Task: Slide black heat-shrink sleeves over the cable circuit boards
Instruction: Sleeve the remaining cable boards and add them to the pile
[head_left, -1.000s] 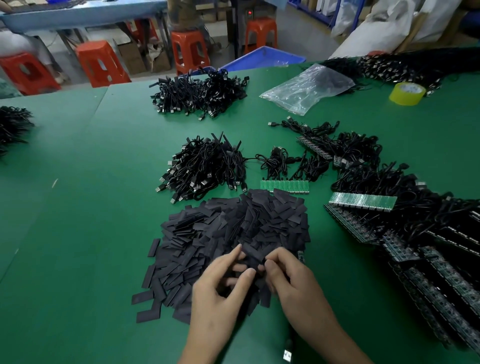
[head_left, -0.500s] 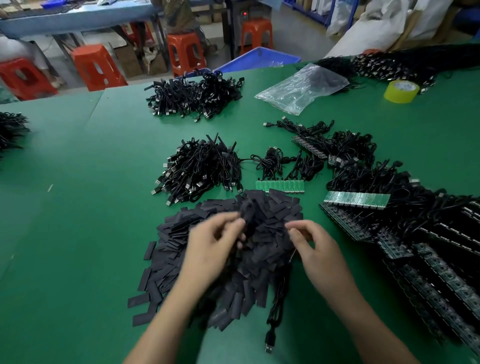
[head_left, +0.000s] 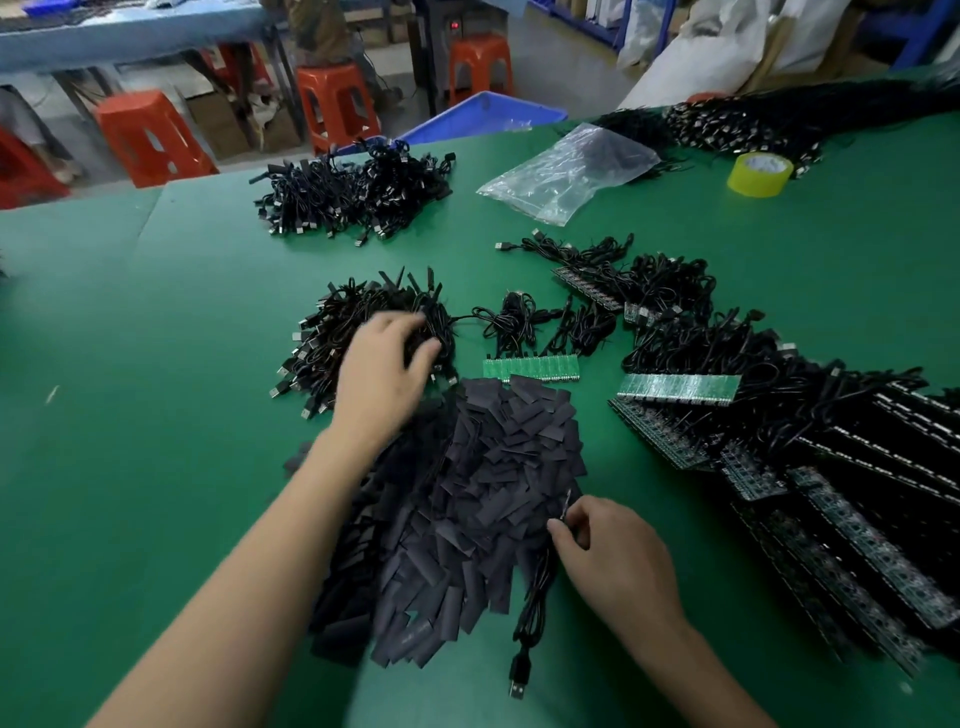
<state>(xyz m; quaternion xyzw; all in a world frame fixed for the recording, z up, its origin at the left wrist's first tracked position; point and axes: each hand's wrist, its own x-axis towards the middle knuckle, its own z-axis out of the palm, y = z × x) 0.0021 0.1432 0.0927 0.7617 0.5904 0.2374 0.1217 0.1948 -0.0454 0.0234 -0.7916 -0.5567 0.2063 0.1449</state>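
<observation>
Black sleeves (head_left: 467, 493) lie heaped beside the fingertips of the right hand (head_left: 613, 561), which pinch the top of a cable (head_left: 535, 597). The left hand (head_left: 382, 371) has moved off onto the cable bundle (head_left: 332, 338), fingers relaxed: one piece seemingly done.

Left hand (head_left: 382, 371) is motion-blurred over the tangled heap of black USB cables (head_left: 324, 340); fingertips are lost in the wires, can't tell if it grips anything. Left forearm (head_left: 249, 571) covers the left side of the pile of flat black heat-shrink sleeves (head_left: 483, 493). Right hand (head_left: 613, 564) pinches the top end of a loose black USB cable (head_left: 531, 613); what sits between the fingertips is too small to tell. Rows of dark circuit-board strips (head_left: 857, 519) are cut off by the right edge.
</observation>
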